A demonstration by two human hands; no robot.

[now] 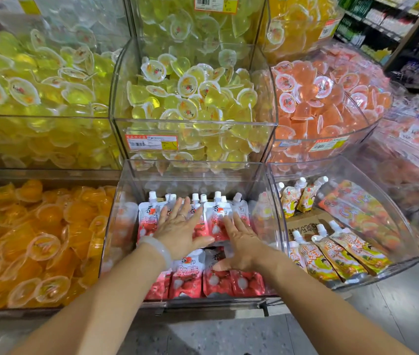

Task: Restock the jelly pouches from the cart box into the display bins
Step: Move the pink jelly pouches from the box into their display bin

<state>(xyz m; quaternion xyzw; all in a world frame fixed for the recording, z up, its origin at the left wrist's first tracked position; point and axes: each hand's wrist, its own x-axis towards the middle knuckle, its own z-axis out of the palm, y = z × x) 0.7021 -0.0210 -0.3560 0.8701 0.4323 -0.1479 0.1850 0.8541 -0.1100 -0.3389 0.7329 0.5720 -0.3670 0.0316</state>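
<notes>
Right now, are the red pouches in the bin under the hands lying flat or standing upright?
Lying flat. The red pouches lie face up in rows with spouts pointing to the back, and the left hand and right hand press down on them.

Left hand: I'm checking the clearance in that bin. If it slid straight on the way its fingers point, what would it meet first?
The left hand lies flat on the red pouches, fingers pointing at the white spouts, probably met first. The bin's back wall is beyond; depth is unclear.
</notes>
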